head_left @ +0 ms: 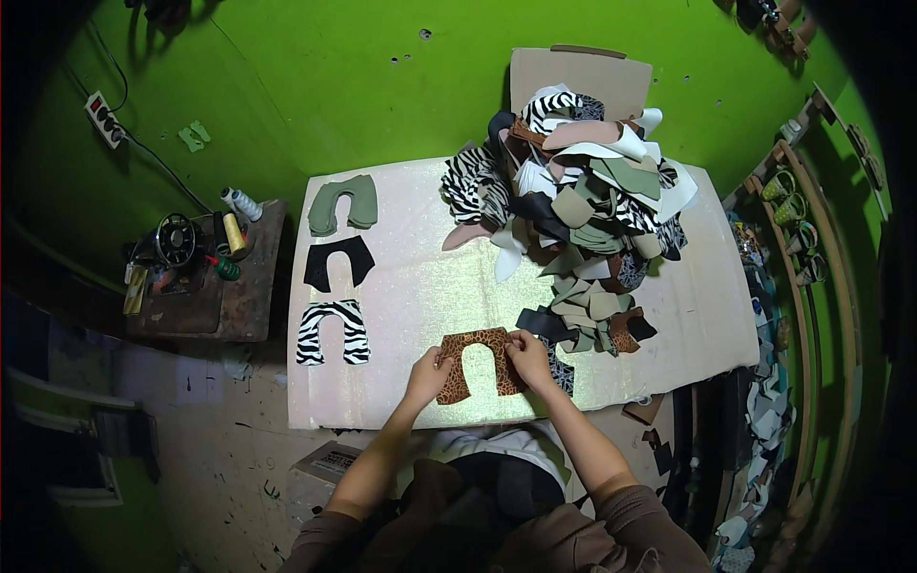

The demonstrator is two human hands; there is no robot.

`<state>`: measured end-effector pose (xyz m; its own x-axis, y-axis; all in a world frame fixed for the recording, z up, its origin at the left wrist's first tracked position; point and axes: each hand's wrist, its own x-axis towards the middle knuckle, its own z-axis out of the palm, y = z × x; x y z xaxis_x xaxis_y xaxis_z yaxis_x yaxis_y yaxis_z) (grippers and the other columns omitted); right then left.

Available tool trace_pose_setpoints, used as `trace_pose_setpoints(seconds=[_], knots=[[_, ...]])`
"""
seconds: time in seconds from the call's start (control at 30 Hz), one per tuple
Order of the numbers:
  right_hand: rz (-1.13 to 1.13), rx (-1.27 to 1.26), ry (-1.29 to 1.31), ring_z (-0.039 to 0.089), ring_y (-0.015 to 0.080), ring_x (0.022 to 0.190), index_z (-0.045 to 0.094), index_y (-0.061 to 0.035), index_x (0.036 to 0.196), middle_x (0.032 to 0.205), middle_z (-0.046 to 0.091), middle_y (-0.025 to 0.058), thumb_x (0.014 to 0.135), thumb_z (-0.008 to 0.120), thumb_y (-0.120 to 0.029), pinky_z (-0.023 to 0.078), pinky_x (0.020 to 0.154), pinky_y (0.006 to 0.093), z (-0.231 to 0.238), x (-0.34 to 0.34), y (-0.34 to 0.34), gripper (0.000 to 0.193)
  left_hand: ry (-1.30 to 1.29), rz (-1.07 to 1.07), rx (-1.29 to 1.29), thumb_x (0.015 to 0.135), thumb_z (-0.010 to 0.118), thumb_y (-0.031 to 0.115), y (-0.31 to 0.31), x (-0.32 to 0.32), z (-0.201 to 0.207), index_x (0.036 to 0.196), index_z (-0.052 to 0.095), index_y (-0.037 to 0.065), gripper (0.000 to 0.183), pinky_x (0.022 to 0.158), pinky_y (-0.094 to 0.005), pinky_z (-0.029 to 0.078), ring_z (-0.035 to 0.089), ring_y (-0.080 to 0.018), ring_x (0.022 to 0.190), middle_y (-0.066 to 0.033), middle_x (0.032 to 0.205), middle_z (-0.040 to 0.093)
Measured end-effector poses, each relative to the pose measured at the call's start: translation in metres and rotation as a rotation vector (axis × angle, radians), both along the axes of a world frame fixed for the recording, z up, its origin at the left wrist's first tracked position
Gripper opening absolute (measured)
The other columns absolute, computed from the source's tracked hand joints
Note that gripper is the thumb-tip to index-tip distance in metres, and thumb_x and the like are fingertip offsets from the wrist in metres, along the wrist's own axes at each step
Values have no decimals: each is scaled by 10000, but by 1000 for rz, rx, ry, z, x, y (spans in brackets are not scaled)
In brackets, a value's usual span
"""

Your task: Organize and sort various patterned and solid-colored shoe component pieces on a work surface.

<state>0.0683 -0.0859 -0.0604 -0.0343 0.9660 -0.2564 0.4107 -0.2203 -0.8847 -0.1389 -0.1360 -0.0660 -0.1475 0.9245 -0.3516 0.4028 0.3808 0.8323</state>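
Note:
A brown leopard-print U-shaped cut piece [479, 339] is held over the near middle of the table, its two legs pointing toward me. My left hand [429, 376] pinches its left edge, fingers closed. At the upper right edge of the same piece, my right hand [527, 359] is closed on it too. Partly hidden beside my right wrist lies a grey-and-black patterned piece [562, 374]. On the table's left side are a green U-shaped stack [330, 206], a black U-shaped piece [356, 258] and a zebra-print one [333, 310].
A large heap of mixed cut pieces [597, 177] covers the back right of the pale table [411, 401], spilling toward my right hand. Behind it a cardboard sheet [549, 76] leans on the green wall. A sewing machine [177, 241] stands left; a wooden rack [829, 353] stands right.

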Motion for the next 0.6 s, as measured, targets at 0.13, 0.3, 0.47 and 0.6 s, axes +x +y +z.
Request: trace_pose_setpoints(seconds=[0.13,0.3,0.47,0.6], knots=[[86,186,-226,607,254,719,600,2,945,804,634,144,789,608,-125,472,676,337,8,-3,0,201,233,-43,-26,851,558,253,1,3,27,1015,575,4,299,715,-367,481,621,-349,835,-206,903,635],[90,257,-267,601,307,741,605,-5,927,798,627,160,779,599,-127,472,702,371,8,-1,1,192,217,-54,28,865,539,265,2,-1,25,978,594,0,294,707,-383,485,624,-347,819,-200,873,642],[143,279,-310,576,315,855,600,-10,957,876,611,161,772,606,-130,449,788,379,12,-2,3,221,213,-66,63,868,539,267,4,-1,23,999,593,7,296,688,-393,486,617,-352,800,-187,875,637],[216,445,-469,486,316,1025,560,-33,1072,1053,536,147,763,619,-149,405,870,386,30,-7,2,335,706,-190,170,803,616,274,4,8,45,1074,562,11,381,782,-393,441,545,-308,954,-159,1027,566]])
